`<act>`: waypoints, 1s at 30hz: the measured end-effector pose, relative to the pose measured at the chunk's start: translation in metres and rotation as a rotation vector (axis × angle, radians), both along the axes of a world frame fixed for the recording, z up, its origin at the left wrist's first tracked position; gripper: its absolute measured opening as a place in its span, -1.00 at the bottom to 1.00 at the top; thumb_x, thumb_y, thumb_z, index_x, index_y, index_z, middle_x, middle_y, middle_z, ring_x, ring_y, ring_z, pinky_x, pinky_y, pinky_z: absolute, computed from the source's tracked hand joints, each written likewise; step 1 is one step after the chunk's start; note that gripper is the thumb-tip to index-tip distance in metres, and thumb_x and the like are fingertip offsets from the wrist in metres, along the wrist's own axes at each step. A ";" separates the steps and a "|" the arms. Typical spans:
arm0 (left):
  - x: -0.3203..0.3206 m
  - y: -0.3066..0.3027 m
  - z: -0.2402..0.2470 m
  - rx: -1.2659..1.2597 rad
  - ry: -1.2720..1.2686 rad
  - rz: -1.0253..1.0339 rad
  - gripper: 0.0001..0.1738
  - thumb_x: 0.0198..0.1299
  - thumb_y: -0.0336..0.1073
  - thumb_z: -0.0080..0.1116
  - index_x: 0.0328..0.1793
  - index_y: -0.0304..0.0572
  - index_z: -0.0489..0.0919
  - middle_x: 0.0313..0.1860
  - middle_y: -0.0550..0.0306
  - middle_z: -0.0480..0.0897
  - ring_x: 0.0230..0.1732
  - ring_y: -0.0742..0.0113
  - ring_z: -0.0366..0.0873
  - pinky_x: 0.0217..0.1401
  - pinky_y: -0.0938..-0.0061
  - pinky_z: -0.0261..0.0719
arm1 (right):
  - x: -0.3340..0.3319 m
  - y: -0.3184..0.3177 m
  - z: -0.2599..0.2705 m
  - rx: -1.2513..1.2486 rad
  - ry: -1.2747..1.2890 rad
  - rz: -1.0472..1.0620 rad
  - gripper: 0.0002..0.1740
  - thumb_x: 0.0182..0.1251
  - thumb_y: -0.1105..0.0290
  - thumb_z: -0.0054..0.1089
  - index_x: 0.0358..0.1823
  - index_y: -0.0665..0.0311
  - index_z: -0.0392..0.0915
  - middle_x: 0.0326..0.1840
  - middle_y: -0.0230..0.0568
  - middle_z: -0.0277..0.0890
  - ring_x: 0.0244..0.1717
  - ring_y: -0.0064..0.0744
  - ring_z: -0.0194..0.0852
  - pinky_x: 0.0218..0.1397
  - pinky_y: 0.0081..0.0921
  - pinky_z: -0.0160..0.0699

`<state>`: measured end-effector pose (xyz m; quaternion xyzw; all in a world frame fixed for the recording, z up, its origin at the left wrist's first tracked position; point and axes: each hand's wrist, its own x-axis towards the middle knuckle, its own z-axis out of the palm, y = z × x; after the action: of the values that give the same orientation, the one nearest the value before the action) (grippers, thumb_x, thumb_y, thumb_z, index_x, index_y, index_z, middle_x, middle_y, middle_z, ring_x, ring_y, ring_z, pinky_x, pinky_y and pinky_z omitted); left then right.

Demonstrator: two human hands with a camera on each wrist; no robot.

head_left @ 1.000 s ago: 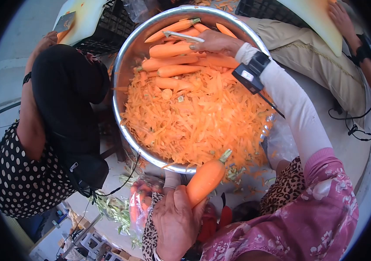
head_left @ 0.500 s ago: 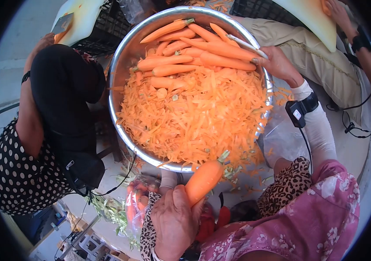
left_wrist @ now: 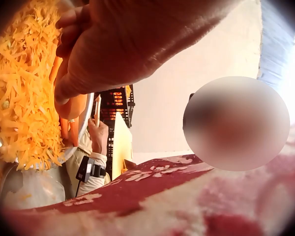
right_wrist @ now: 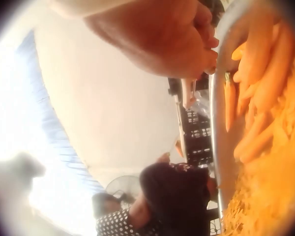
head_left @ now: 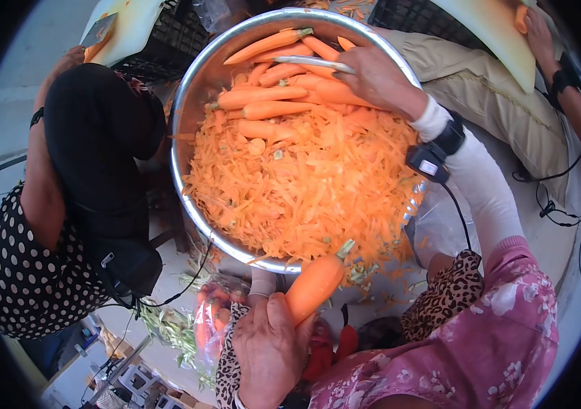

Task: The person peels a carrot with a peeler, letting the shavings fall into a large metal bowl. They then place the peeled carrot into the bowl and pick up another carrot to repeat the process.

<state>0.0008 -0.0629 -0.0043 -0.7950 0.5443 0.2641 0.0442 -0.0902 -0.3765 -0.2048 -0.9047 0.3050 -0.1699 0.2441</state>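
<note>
From where I stand, the left hand [head_left: 271,354] has its grip clamped around one carrot [head_left: 316,286], before the near rim of the bowl [head_left: 280,266], with the green stem [head_left: 346,248] pointing far and a little to the right. The right hand [head_left: 382,83] has its fingers curled around a slim tool [head_left: 314,64], which I take for a peeler, above the whole carrots [head_left: 263,97] at the far side. Whether these fingers also touch a carrot, I cannot tell.

For good work, I would hold the single carrot low, as here, so that its long side is free for the blade. The strokes should go away from the left thumb, with the carrot turned a little each time. It would help to bring it more over the bowl, since some shavings [head_left: 284,191] hang across the right rim. Over the whole carrots, the tool's end should point away from the fingers.
</note>
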 end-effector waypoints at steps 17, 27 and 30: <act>0.017 -0.005 0.005 0.015 -0.069 0.075 -0.60 0.04 -0.24 0.27 -0.10 -0.34 0.42 -0.35 -0.23 0.49 -0.19 -0.26 0.42 0.07 -0.02 0.31 | 0.151 -0.049 -0.078 -0.235 0.289 -0.084 -0.80 0.13 0.46 0.12 -0.18 0.26 0.52 -0.08 -0.01 0.45 -0.13 0.00 0.58 -0.09 -0.19 0.57; 0.010 -0.005 0.008 0.067 -0.016 0.105 -0.59 0.01 -0.26 0.28 -0.08 -0.33 0.43 -0.30 -0.22 0.52 -0.12 -0.22 0.46 0.12 0.03 0.32 | 0.109 -0.025 -0.052 -0.166 0.200 0.168 -0.69 -0.05 0.30 0.36 -0.31 0.33 0.56 -0.21 0.00 0.51 -0.13 -0.04 0.53 -0.10 -0.21 0.52; 0.009 -0.009 0.010 0.056 -0.037 0.074 -0.58 0.00 -0.26 0.28 -0.07 -0.34 0.43 -0.28 -0.22 0.52 -0.11 -0.21 0.46 0.13 0.04 0.31 | 0.089 -0.006 -0.035 0.020 0.301 0.245 -0.67 -0.08 0.30 0.37 -0.33 0.38 0.57 -0.26 0.03 0.53 -0.17 -0.01 0.53 -0.15 -0.21 0.50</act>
<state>0.0095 -0.0715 0.0060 -0.8176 0.5061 0.2661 0.0669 -0.0008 -0.3830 -0.2401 -0.9479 0.2273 0.0016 0.2234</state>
